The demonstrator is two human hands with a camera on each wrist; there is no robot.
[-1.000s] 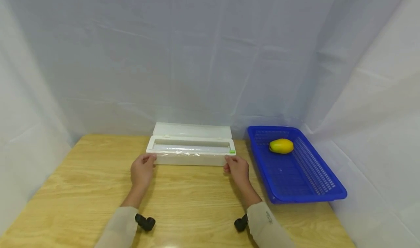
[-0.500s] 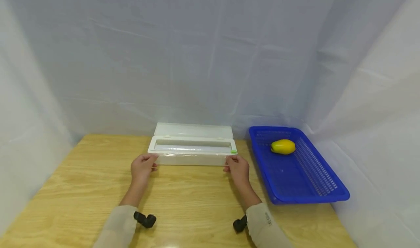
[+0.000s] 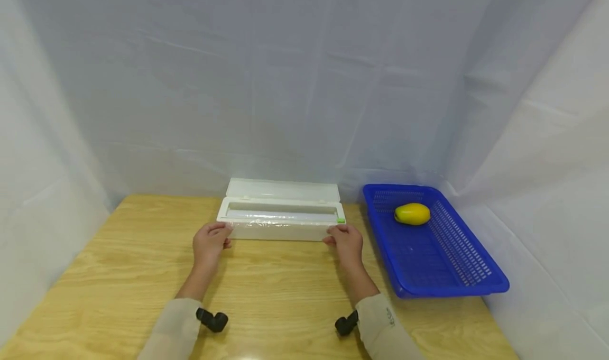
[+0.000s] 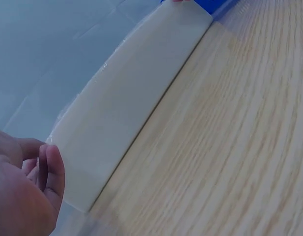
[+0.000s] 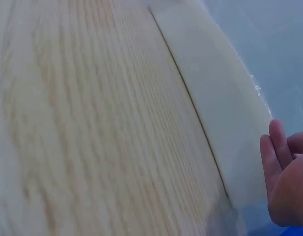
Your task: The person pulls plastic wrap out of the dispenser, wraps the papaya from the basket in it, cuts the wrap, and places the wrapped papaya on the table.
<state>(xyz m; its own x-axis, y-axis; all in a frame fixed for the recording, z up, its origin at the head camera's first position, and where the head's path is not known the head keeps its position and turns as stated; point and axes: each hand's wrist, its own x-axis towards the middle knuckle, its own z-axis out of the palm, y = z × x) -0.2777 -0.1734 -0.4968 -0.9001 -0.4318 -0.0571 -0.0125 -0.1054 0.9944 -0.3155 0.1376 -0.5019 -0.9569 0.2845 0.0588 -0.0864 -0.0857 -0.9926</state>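
A white cling film dispenser [image 3: 280, 233] lies across the far part of the table, its lid [image 3: 283, 190] raised at the back and a film roll [image 3: 280, 214] inside. Clear cling film [image 3: 271, 223] comes over its front edge, glinting in the light. At the dispenser's left front corner my left hand [image 3: 209, 243] pinches the film between thumb and fingers. My right hand [image 3: 348, 243] pinches the film's other corner at the right end, beside a small green slider [image 3: 341, 220]. In the left wrist view, the film's edge runs from the left fingertips [image 4: 54, 153] along the dispenser's top.
To the right stands a blue plastic basket [image 3: 404, 265] with a yellow papaya-like fruit [image 3: 412, 214] in it. The wooden table [image 3: 276, 291] ends at a grey-white sheet [image 3: 295, 85] behind. Similar sheets hang on both sides.
Both hands keep their pinch on the film, with almost no movement. The whole scene shifts slightly to the right in the head view.
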